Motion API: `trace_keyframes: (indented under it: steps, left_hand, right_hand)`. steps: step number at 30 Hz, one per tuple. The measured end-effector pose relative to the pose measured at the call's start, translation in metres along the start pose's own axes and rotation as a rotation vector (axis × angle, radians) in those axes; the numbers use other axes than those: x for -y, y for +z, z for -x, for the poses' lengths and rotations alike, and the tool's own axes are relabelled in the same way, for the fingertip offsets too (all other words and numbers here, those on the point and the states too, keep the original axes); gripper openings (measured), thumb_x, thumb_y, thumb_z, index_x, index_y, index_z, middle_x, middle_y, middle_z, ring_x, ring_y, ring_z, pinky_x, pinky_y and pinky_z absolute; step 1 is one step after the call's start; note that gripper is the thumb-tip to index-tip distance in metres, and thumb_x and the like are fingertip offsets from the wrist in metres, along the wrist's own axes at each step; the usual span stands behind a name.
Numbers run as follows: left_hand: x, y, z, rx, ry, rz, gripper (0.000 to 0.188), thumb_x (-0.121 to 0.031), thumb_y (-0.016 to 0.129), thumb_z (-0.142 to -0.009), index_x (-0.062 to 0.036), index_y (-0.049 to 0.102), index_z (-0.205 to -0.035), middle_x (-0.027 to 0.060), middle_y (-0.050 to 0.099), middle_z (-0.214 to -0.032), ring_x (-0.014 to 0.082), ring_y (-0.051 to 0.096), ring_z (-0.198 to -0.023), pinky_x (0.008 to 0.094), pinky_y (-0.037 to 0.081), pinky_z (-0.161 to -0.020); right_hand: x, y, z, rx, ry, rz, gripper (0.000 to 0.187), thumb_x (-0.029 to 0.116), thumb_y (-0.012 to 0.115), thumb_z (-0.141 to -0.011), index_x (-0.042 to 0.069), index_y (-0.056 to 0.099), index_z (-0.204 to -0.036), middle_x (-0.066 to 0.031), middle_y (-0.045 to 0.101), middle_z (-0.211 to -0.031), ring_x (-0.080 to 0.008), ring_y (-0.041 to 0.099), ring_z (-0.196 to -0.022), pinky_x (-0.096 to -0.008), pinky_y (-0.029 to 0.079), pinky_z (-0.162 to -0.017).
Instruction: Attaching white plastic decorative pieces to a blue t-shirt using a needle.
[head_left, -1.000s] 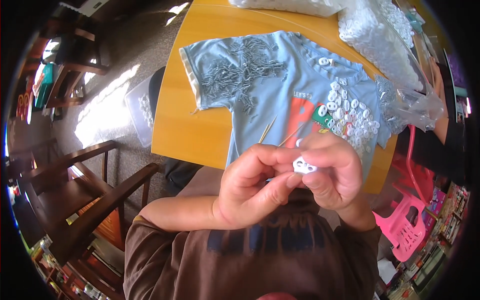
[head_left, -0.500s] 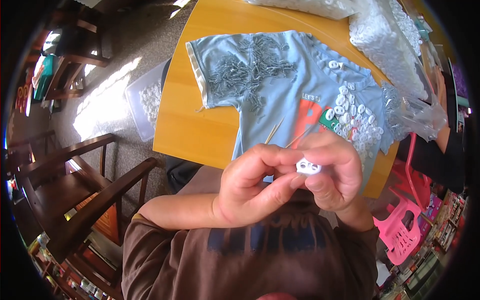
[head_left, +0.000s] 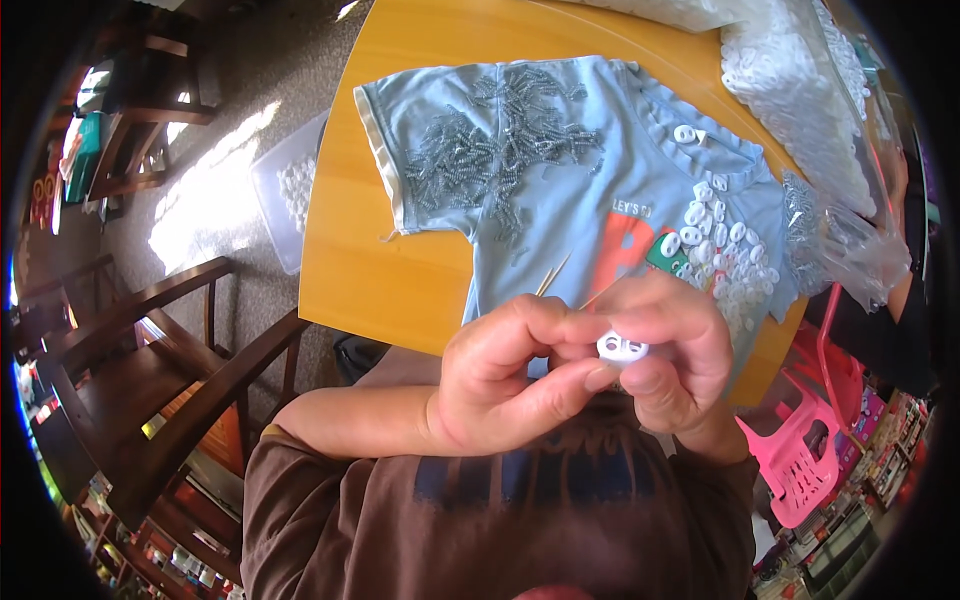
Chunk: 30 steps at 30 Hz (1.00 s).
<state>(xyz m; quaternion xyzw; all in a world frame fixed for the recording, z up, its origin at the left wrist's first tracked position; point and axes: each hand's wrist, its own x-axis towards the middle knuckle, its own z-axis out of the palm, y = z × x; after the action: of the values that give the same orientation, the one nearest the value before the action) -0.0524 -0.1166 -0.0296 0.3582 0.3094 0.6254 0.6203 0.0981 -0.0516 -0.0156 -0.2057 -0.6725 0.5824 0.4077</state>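
Note:
Between the fingertips of both hands I hold a white oval two-hole cord lock [head_left: 621,347], its holes facing up. My left hand [head_left: 515,365] pinches it from the left with thumb and forefinger. From the other side my right hand [head_left: 682,350] grips it, fingers curled. Just beyond them a light blue T-shirt [head_left: 560,215] lies spread on the table. A heap of small metal springs [head_left: 515,135] covers its left part. White cord lock pieces [head_left: 725,240] are scattered on its right part. Thin wooden sticks [head_left: 550,276] show behind my fingers.
The yellow wooden table [head_left: 345,230] carries a large clear bag of white parts [head_left: 790,90] and a bag of springs [head_left: 803,215] at the right. A clear plastic tub [head_left: 272,200] stands on the floor. Dark wooden chairs [head_left: 165,390] are left, a pink plastic chair [head_left: 805,465] right.
The cord lock stays pinched in both hands and has tilted slightly, its holes showing more plainly. The view has shifted a little, so the table things sit slightly differently.

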Motion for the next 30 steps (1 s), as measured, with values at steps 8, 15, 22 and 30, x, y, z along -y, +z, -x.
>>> trace_keyframes:
  steps: [8,15,22,30]
  left_hand:
    - [0.012,-0.005,-0.011,0.019,0.072,-0.043,0.023,0.003,0.062,-0.079,0.0027,0.052,-0.1,0.0041,0.058,-0.079,0.0069,0.054,-0.068,0.0216,0.043,-0.059]
    - [0.012,-0.008,-0.018,-0.037,-0.041,-0.006,0.024,0.004,0.061,-0.079,0.0028,0.051,-0.101,0.0047,0.058,-0.08,0.0067,0.055,-0.069,0.0214,0.044,-0.059]
    - [0.017,-0.012,-0.028,-0.056,-0.068,-0.006,0.023,0.002,0.062,-0.08,0.0022,0.051,-0.101,0.0053,0.059,-0.081,0.008,0.057,-0.07,0.0212,0.044,-0.06]
    - [0.017,-0.02,-0.034,0.009,-0.048,-0.201,0.022,0.0,0.063,-0.08,0.0019,0.052,-0.099,0.0074,0.059,-0.077,0.0095,0.057,-0.065,0.0216,0.044,-0.055]
  right_hand:
    - [-0.004,-0.008,-0.004,0.026,0.068,0.022,0.024,0.006,0.062,-0.082,-0.001,0.052,-0.103,-0.0108,0.057,-0.085,-0.015,0.053,-0.069,-0.0233,0.042,-0.057]
    - [-0.017,-0.01,-0.009,-0.014,0.072,-0.001,0.025,0.006,0.062,-0.082,-0.001,0.051,-0.104,-0.0105,0.056,-0.086,-0.0133,0.051,-0.067,-0.0223,0.041,-0.056]
    - [-0.02,-0.014,-0.015,-0.05,0.175,-0.031,0.025,0.007,0.06,-0.083,-0.001,0.051,-0.105,-0.0105,0.056,-0.088,-0.0108,0.051,-0.068,-0.02,0.04,-0.056]
    - [-0.026,-0.016,-0.014,-0.058,0.166,0.023,0.02,0.005,0.06,-0.083,-0.001,0.052,-0.1,-0.0104,0.057,-0.086,-0.0135,0.054,-0.071,-0.0211,0.042,-0.058]
